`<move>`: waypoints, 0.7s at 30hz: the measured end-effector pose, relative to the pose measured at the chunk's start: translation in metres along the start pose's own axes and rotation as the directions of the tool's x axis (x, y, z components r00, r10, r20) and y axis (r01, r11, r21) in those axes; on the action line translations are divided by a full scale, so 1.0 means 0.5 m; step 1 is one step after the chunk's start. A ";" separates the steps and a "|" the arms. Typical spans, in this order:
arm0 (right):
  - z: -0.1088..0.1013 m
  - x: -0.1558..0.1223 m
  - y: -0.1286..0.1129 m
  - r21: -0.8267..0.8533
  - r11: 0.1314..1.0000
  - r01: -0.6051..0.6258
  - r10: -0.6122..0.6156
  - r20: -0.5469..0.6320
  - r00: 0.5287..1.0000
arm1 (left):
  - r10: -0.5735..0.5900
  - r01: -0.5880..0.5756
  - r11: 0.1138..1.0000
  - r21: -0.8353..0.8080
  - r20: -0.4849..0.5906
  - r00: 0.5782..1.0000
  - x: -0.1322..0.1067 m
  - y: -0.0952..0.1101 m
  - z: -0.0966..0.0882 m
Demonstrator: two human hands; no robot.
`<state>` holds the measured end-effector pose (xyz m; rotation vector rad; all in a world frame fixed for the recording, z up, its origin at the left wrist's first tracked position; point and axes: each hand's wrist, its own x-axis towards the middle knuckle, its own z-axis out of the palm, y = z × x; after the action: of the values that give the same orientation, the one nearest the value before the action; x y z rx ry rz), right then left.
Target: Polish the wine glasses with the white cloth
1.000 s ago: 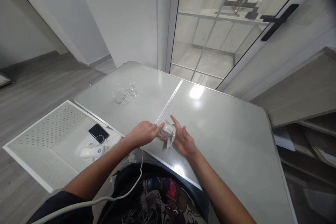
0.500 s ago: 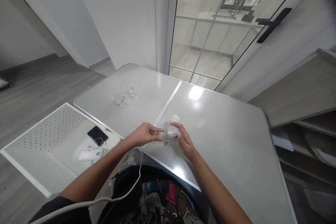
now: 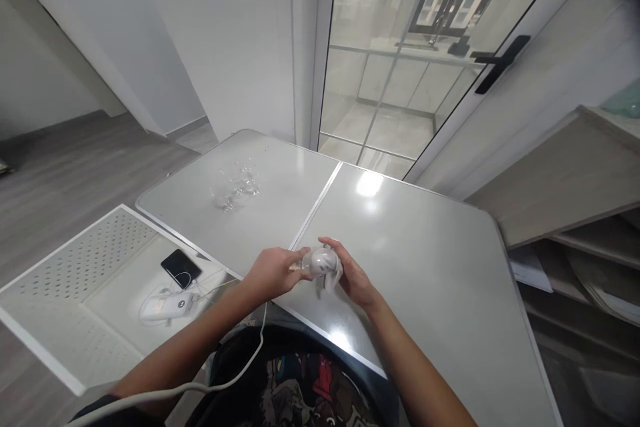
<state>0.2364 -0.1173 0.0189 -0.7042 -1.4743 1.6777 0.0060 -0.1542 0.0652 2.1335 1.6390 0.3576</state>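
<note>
My left hand [image 3: 275, 273] pinches the narrow end of a clear, rounded glass [image 3: 317, 259], held just above the table near its front edge. Whether that end is a stem is hard to see behind the fingers. Cupped round the wide end, my right hand [image 3: 354, 275] presses a white cloth or tissue [image 3: 330, 271] against the glass. Part of the white material hangs down below the fingers. Farther off on the left half of the table lies a group of clear, shiny pieces [image 3: 240, 188], too faint to name.
The grey folding table [image 3: 425, 267] has a seam down its middle. At left, a lower white stand [image 3: 115, 287] holds a black phone [image 3: 181, 268] and a white device [image 3: 167, 305] with cables. A pale cable [image 3: 220, 380] crosses my lap. Behind are a glass door [image 3: 370, 80] and shelves [image 3: 575, 267].
The glass has turned in my hands. The white material that stuck out beyond my right fingers now drapes over the glass's wide end and hangs toward me.
</note>
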 end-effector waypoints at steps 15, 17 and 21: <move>-0.021 0.026 0.021 0.425 0.902 -0.071 0.213 -0.296 0.931 | -0.200 0.184 0.563 -0.806 0.084 0.976 0.005 -0.004 0.016; 0.002 0.016 0.005 0.499 0.864 -0.067 0.156 -0.140 0.978 | -0.128 0.164 0.472 -0.866 0.117 0.985 0.006 0.002 0.028; 0.017 0.008 0.007 0.374 0.928 0.001 0.065 -0.163 0.985 | -0.163 0.127 0.178 -0.976 0.098 0.982 0.008 0.010 0.038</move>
<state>0.2267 -0.1185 0.0174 -0.6449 -0.9887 1.8058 0.0196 -0.1549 0.0508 0.9019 1.0137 1.0520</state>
